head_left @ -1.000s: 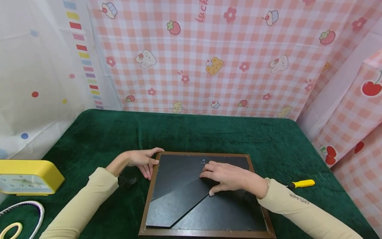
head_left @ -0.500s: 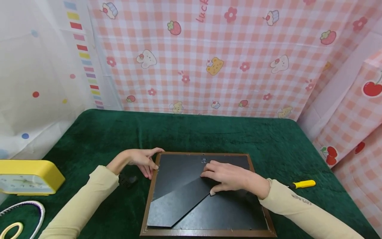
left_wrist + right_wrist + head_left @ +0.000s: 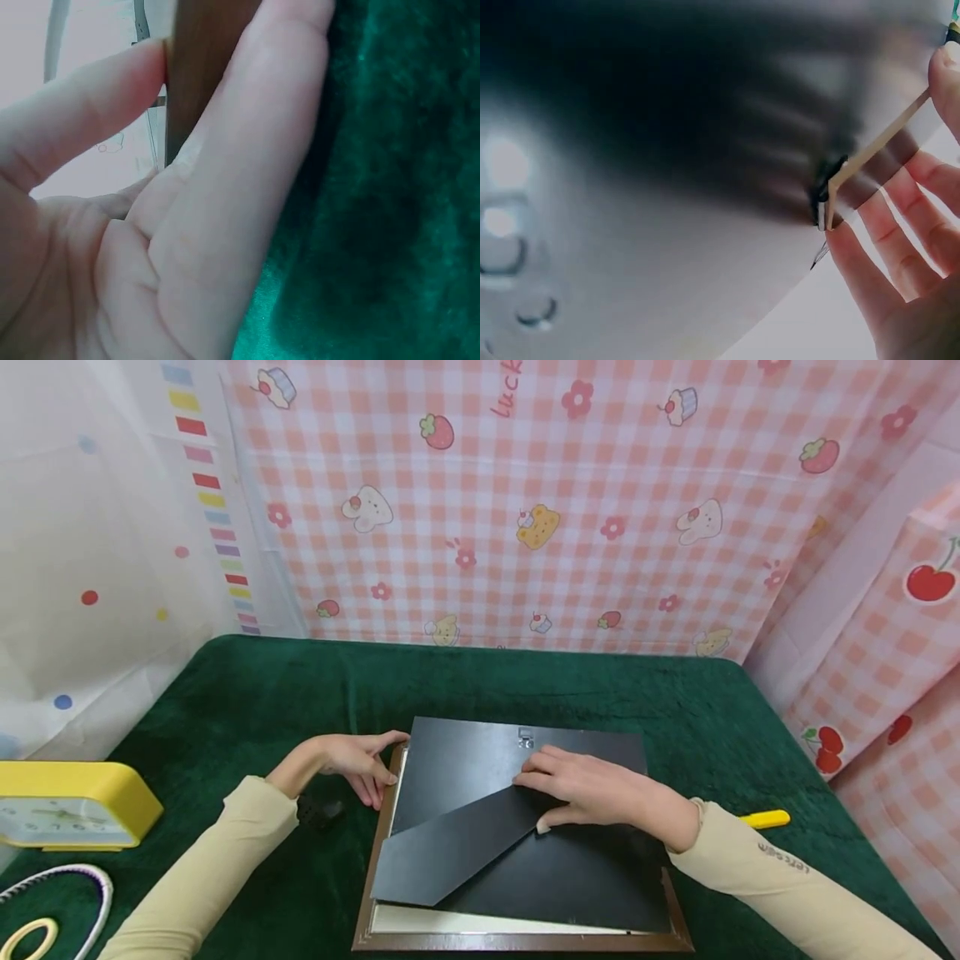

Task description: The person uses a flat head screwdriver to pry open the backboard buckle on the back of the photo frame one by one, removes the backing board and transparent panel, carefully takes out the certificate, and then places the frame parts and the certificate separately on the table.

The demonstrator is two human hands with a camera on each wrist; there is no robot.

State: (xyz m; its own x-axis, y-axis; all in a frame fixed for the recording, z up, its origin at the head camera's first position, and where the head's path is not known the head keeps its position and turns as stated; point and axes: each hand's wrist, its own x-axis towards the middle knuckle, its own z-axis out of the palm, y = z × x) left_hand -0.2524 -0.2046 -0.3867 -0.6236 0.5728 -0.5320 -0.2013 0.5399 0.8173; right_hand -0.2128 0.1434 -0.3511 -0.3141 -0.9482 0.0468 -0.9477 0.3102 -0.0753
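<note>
A brown picture frame (image 3: 525, 942) lies back side up on the green cloth. My left hand (image 3: 356, 762) holds its left side, thumb on top; in the left wrist view the thumb and fingers pinch the brown edge (image 3: 202, 67). Over the frame, the black backing board (image 3: 465, 768) sits raised and shifted toward the far side, with a small metal hanger (image 3: 526, 737) near its top. My right hand (image 3: 592, 793) pinches the board's black stand leg (image 3: 442, 860) between thumb and fingers, seen edge-on in the right wrist view. A pale layer (image 3: 487, 921) shows inside the frame.
A screwdriver with a yellow handle (image 3: 767, 819) lies on the right, partly behind the right sleeve. On the left stand a yellow clock (image 3: 142, 802), a white hoop (image 3: 105, 893) and a small cream ring (image 3: 51, 935). A dark object (image 3: 321, 814) lies by the left wrist.
The backing board, seated in the frame before, has lifted up and away from me with my right hand, uncovering the pale layer. My left hand and the frame stay nearly still.
</note>
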